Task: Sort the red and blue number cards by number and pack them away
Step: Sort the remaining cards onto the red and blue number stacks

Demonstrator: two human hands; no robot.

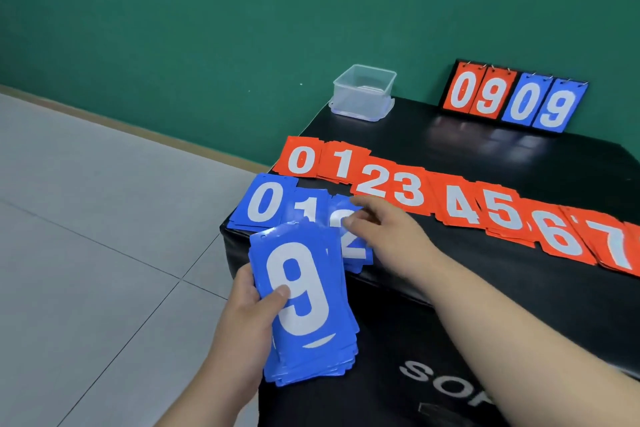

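My left hand (249, 315) gripped the blue stack (311, 322), 9 on top. My right hand (384, 232) sat on the blue 2 card (355, 250), too blurry to tell its grip.

A black counter (485, 149) fills the right side, with white lettering (415, 372) on its near face. At its far right edge a flip scoreboard (512, 97) stands upright, showing 0909. To the left lies a grey tiled floor (86, 218), bounded by a green wall (207, 28) with a tan skirting strip (138, 128).
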